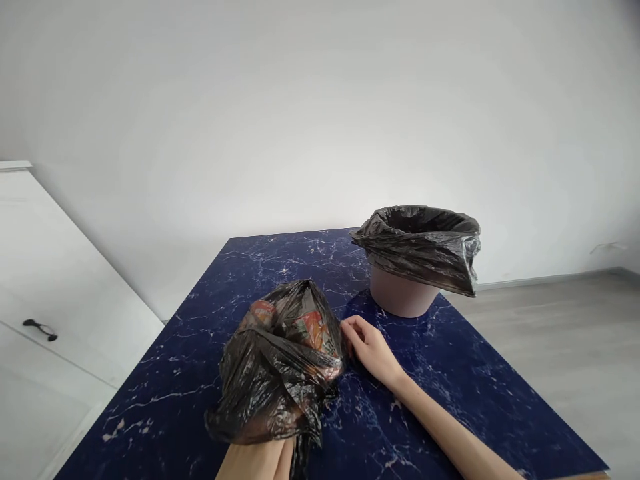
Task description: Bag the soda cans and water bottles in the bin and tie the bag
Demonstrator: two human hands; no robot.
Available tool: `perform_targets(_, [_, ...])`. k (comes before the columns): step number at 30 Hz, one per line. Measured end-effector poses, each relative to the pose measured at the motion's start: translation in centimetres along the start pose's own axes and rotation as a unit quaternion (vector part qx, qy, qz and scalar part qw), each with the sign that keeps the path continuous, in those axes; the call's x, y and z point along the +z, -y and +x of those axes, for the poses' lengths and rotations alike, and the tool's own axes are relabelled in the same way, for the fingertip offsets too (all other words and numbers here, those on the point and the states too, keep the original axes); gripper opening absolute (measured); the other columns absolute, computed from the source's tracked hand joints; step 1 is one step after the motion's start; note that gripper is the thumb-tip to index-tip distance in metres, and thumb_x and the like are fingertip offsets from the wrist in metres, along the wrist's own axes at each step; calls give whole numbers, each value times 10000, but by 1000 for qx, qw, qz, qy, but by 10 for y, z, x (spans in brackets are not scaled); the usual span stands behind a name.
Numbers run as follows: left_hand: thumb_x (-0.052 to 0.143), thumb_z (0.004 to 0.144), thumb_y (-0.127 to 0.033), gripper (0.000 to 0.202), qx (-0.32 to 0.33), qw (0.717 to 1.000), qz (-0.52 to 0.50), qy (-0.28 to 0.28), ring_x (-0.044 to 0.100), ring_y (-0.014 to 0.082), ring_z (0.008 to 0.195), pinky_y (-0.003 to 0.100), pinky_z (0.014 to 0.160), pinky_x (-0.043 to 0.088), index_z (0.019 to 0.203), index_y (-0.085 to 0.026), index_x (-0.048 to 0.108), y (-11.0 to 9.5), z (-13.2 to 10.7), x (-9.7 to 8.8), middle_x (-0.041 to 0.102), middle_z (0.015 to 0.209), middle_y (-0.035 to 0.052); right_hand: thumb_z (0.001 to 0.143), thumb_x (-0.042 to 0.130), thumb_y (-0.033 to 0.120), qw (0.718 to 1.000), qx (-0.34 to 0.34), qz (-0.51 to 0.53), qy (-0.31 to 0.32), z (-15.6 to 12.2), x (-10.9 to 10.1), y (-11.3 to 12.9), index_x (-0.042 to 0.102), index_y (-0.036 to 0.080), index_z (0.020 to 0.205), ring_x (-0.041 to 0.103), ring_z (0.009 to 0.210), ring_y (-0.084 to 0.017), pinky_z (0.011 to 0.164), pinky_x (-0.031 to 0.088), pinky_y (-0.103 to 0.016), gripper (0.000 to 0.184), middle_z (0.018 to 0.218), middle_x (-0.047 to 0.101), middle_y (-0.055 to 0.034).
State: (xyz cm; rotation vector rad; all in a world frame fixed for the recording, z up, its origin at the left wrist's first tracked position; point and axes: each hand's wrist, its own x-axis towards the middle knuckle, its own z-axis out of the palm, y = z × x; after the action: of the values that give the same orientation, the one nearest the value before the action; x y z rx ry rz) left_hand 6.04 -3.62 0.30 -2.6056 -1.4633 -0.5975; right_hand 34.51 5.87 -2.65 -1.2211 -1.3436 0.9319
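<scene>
A thin black garbage bag (280,363) lies bunched on the table in front of me. Through its plastic I make out items with red, orange and green printing, though not what kind they are. My left hand (264,455) reaches into the bag from the near side; only the wrist shows bare, and the fingers are hidden under the plastic. At the bag's right side is my right hand (364,341), its fingers curled and pinching the plastic edge.
A pinkish bin (404,293) lined with another black bag (425,253) stands at the table's back right. The blue marble-patterned table (185,373) meets a white wall behind. To the left is a white cabinet (65,267) with a black handle (40,328).
</scene>
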Motion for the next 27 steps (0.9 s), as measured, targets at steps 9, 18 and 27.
perform_targets(9, [546,1021,-314,605,12,1000,-16,-24,610,403,1416,506,1120,568,1623,-262,511,5,27,18,674,1499,141,994,520,756,1000,1,-4,-6,1,0,-2,635,223,935,573,613,-179,592,448,-306,548,699,595,13])
perform_targets(18, [718,930,-463,521,22,998,-11,-58,574,422,1430,581,1216,440,1436,-346,684,-7,54,15,745,1381,106,1036,549,620,998,-26,0,52,-5,1,12,611,235,1214,624,608,-166,606,499,-302,429,814,654,8])
perform_targets(27, [655,921,-515,526,-69,995,-42,-63,617,387,1390,564,1179,495,1391,-283,689,26,66,14,764,1330,97,1015,653,368,968,-91,-75,221,-19,7,39,787,284,1120,710,748,-169,626,479,-269,190,1064,795,-25])
